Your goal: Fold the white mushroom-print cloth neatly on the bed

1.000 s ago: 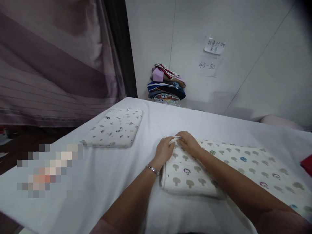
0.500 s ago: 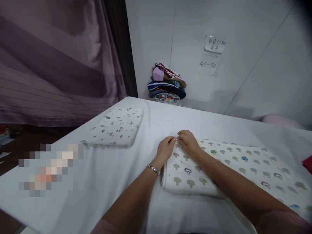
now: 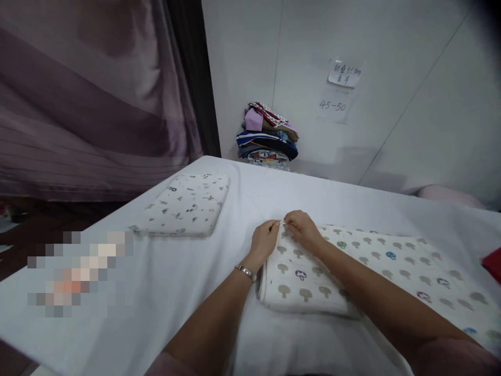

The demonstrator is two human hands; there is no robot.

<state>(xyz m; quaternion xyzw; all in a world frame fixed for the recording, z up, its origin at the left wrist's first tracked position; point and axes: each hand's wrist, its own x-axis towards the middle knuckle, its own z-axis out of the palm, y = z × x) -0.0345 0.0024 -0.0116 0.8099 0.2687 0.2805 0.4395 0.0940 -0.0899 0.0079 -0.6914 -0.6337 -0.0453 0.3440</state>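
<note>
A white pillow in a mushroom-print cover point(image 3: 376, 266) lies across the white bed sheet point(image 3: 188, 271) in front of me. My left hand point(image 3: 265, 240), with a metal bracelet on the wrist, and my right hand point(image 3: 300, 230) meet at the cover's far left corner. Both hands pinch the fabric edge there, fingers closed on it. A second, smaller pillow with a leaf print point(image 3: 183, 204) rests flat to the left, away from both hands.
A stack of folded colourful clothes point(image 3: 268, 134) sits against the white wall at the back. Paper notes point(image 3: 344, 74) are stuck on the wall. A mauve curtain point(image 3: 90, 94) hangs left. A red thing point(image 3: 493, 263) shows at the right edge.
Hardly anything has moved. Both hands stay at the same corner of the mushroom-print cover, with the fingers shifting slightly along the edge.
</note>
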